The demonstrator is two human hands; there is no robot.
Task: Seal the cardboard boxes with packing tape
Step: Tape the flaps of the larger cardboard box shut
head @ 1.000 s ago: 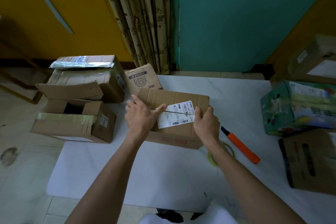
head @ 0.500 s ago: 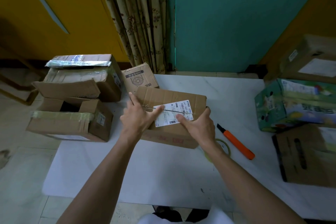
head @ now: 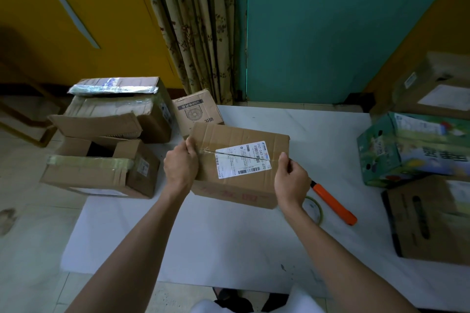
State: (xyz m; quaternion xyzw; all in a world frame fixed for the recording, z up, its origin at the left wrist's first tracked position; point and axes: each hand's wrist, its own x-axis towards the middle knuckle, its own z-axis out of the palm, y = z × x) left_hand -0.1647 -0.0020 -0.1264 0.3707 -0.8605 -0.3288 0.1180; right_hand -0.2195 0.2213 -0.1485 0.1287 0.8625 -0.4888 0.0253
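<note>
Brown labelled cardboard box (head: 236,134) on white tabletop (head: 229,249), seam (head: 236,155) lying left-right between both grips: left grip (head: 180,168) clasps its left edge; right grip (head: 291,180) curled at right end, I cannot tell on what

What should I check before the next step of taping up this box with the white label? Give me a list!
1. Flaps shut: the box has its top flaps lying flat and meeting at the seam: ok.
2. Box held steady: the left hand grips its left end and the right hand is at its right end: ok.
3. Tape over the seam: clear tape is hard to see here: cannot tell.
4. Tape within reach: the tape roll lies on the table by the right forearm: ok.
5. Cutter out of the way: the orange knife lies to the right of the box, untouched: ok.
</note>
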